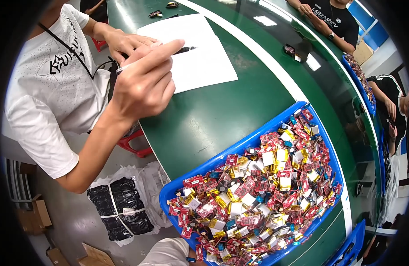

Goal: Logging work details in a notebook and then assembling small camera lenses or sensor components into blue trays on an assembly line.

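Green surface [200,119] at centre. The wearer's own hands are out of frame, so their grasp cannot be told. Upper left, a co-worker's hand [144,86] pinches a pen [185,50] over white paper [202,66]; keeping that flat should help. Lower right, a blue bin [240,147] holds red circuit boards [245,188].

Downward head view; close (wide fisheye)
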{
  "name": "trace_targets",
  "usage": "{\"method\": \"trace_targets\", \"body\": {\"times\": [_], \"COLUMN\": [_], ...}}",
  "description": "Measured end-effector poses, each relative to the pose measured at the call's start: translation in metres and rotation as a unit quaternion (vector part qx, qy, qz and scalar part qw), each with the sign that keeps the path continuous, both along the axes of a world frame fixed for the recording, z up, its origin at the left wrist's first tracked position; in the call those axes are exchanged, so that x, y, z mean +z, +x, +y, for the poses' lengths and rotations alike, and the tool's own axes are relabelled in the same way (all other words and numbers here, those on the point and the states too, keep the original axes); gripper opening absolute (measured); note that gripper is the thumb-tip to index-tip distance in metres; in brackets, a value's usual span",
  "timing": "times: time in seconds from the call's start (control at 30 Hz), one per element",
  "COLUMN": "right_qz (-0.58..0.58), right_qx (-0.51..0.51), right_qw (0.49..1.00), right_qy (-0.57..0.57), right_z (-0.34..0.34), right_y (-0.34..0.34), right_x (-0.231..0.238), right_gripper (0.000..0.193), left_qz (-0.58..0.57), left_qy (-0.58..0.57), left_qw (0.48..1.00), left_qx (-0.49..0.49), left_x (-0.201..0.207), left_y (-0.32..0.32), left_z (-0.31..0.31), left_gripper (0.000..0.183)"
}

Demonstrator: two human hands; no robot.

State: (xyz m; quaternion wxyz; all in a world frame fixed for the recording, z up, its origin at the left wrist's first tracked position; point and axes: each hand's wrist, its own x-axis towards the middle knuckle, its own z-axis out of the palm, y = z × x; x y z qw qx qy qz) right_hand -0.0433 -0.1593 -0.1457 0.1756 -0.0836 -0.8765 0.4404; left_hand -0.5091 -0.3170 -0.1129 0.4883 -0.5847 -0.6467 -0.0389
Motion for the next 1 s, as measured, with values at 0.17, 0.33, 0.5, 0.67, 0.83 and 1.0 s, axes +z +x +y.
{"method": "trace_targets", "body": {"times": [0.17, 0.33, 0.5, 0.67, 0.83, 1.0], "right_qz": [0.0, 0.031, 0.068, 0.082, 0.067, 0.12], "right_qx": [-0.024, -0.03, -0.049, -0.044, -0.004, -0.049], "right_qw": [1.0, 0.999, 0.996, 0.995, 0.998, 0.989], "right_qy": [0.0, -0.008, -0.025, -0.037, 0.012, 0.065], "right_z": [0.001, 0.002, -0.008, -0.017, -0.022, -0.004], "right_y": [0.014, 0.022, 0.039, 0.036, 0.062, 0.133], "right_x": [0.012, 0.018, 0.041, 0.041, 0.046, 0.086], "right_gripper": [0.025, 0.025, 0.029, 0.019, 0.015, 0.007], "left_qz": [-0.368, -0.656, -0.835, -0.85, -0.809, -0.784], "left_qy": [0.005, -0.008, -0.018, 0.011, 0.048, 0.003], "left_qw": [0.92, 0.717, 0.451, 0.461, 0.543, 0.589], "left_qx": [-0.135, -0.236, -0.314, -0.253, -0.22, -0.197], "left_x": [-0.015, -0.025, -0.002, -0.002, -0.01, -0.023], "left_y": [0.103, 0.264, 0.37, 0.378, 0.402, 0.409], "left_z": [0.046, 0.083, 0.094, 0.093, 0.099, 0.108], "left_gripper": [0.018, 0.014, 0.012, 0.013, 0.012, 0.016]}}
